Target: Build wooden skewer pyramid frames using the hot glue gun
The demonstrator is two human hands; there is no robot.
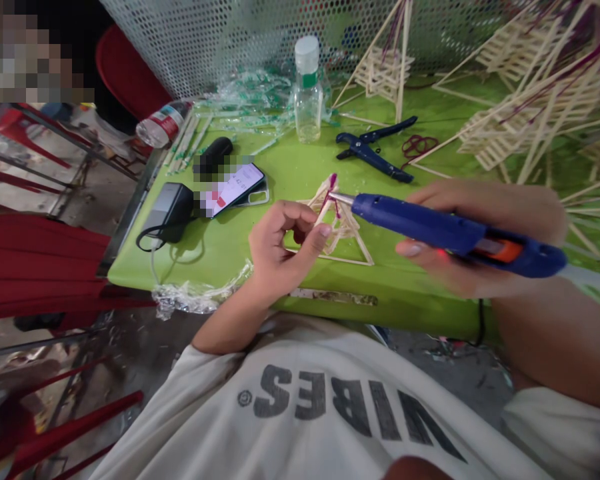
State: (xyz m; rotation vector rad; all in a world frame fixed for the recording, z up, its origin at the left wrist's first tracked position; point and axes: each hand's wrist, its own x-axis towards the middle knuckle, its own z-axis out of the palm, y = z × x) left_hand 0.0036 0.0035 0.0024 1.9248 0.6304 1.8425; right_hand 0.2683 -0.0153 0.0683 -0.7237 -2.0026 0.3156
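Note:
My left hand (pixel 290 247) pinches the upper part of a small pyramid-shaped frame of pale wooden sticks (pixel 363 240), which rests on the green table. Purple cord (pixel 332 183) is tied around the frame's peak. My right hand (pixel 480 220) is wrapped around a blue handheld tool with a short metal nozzle and an orange part (pixel 425 223). The nozzle tip meets or nearly meets the purple cord, just above my left fingertips. Some of my right fingers are hidden behind the tool, and a small red glow shows beside them.
Behind the frame lie dark blue cutters (pixel 375 148) and dark red cord (pixel 419 148). A clear bottle (pixel 309 100) stands near clear wrappers (pixel 250 93). Left are a phone (pixel 235 187), a black power adapter (pixel 170 210) and a water bottle (pixel 160 125). Larger stick structures (pixel 520 127) fill the right.

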